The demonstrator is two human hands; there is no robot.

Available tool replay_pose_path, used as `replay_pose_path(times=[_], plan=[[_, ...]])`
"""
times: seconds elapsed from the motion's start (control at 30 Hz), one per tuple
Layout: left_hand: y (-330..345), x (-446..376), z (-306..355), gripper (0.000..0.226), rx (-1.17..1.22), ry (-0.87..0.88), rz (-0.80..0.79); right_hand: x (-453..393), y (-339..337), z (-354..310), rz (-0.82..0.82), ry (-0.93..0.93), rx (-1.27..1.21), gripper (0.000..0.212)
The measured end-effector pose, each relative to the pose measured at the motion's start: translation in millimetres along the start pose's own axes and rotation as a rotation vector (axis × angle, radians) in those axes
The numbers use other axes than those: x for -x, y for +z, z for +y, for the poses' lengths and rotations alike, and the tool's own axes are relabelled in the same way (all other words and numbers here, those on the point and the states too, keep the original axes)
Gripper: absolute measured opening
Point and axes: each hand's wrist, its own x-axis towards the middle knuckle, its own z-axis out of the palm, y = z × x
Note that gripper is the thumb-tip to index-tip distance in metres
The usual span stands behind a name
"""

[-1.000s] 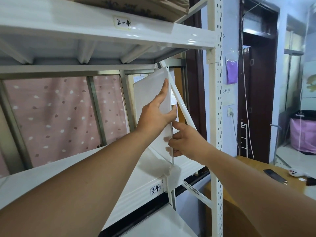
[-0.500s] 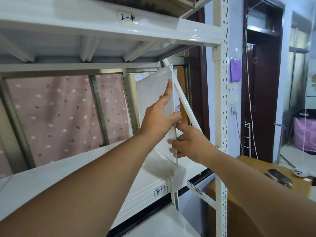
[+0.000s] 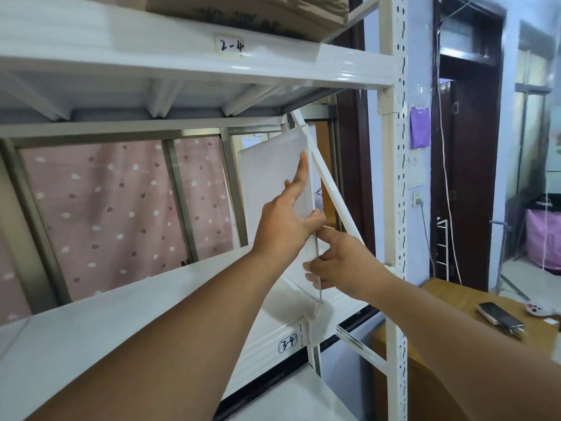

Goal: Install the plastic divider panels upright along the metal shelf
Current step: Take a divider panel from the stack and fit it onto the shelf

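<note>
A white translucent plastic divider panel (image 3: 267, 177) stands nearly upright near the right end of the white metal shelf (image 3: 151, 317) labelled 3-4. My left hand (image 3: 287, 221) lies flat against the panel's left face, fingers stretched upward, thumb hooked over its front edge. My right hand (image 3: 337, 265) pinches the panel's lower front edge from the right. A white plastic clip (image 3: 317, 325) sits on the shelf's front lip just below the panel's bottom corner. A white diagonal brace (image 3: 328, 189) runs close behind the panel's right side.
The upper shelf beam (image 3: 182, 65) labelled 2-4 carries a cardboard box (image 3: 258, 13). A perforated white upright post (image 3: 394, 208) stands at the right. A pink dotted curtain (image 3: 106, 214) hangs behind. A wooden table (image 3: 455, 305) with a phone (image 3: 499, 316) lies at lower right.
Both hands keep their hold on the panel, which stays near the same spot by the brace. The camera view has shifted slightly; the panel looks a little more upright.
</note>
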Motion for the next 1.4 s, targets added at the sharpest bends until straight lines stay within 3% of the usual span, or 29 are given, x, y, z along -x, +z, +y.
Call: replay_pose_path(times=[0.37, 0.67, 0.8, 0.97, 1.17, 1.4], plan=[[1.9, 10.7, -3.3, 0.101, 0.004, -0.025, -0.007, 8.8, 5.1, 9.1, 0.050, -0.050, 0.080, 0.052], [4.5, 24.5, -1.7, 0.102, -0.042, -0.084, -0.015, 11.7, 6.5, 14.0, 0.055, -0.046, 0.150, 0.037], [-0.7, 26.1, -0.4, 0.103, -0.053, -0.099, -0.064, 17.8, 8.8, 10.7, 0.077, 0.057, 0.019, 0.031], [-22.9, 30.1, 0.3, 0.105, -0.069, -0.154, -0.082, 20.2, 18.0, 3.0, 0.129, 0.130, 0.046, 0.022], [-74.7, 43.2, -6.2, 0.110, -0.102, -0.221, -0.167, 26.4, 27.2, -33.1, 0.224, 0.199, 0.183, 0.065], [-142.3, 59.2, -40.2, 0.111, -0.231, -0.263, -0.241, 44.5, 45.7, -58.8, 0.339, 0.235, 0.409, 0.073]])
